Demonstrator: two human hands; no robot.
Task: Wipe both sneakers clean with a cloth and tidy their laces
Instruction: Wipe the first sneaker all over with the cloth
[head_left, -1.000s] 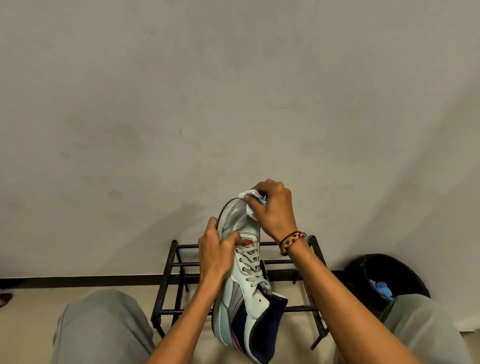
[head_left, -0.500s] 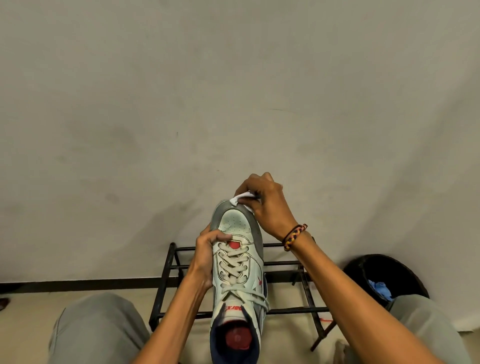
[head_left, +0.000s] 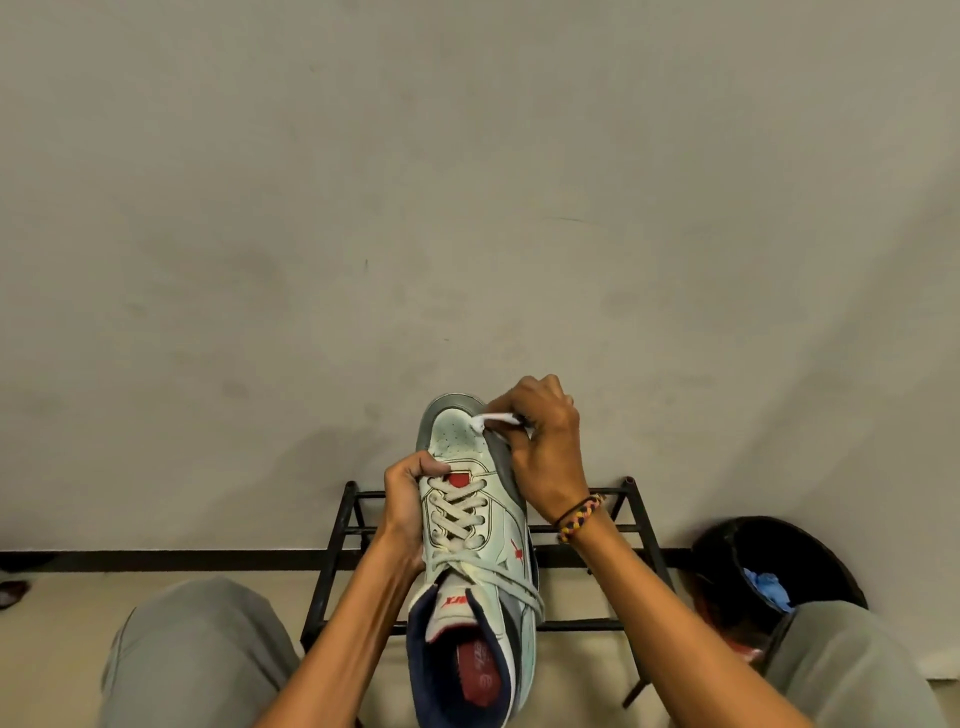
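I hold one sneaker (head_left: 470, 525) up in front of me, above my knees, with its toe pointing away from me toward the wall (head_left: 467, 182) and its opening toward my body. My left hand (head_left: 408, 506) grips the sneaker on its left side, the thumb curled over the edge near the top of the laces (head_left: 457, 512). The laces are crossed over the tongue, and one loose end runs down across the right side of the collar. My right hand (head_left: 543, 447) is closed around a small white cloth (head_left: 496, 420) and presses it on the right side of the toe cap; only a little piece of the cloth sticks out from my fingers. On this wrist I wear a braided bracelet (head_left: 581, 517). Behind the sneaker, on the floor by the wall, stands a black metal shoe rack (head_left: 343, 525). To the right there is a dark round bin (head_left: 779, 561) with something blue (head_left: 768, 590) inside.
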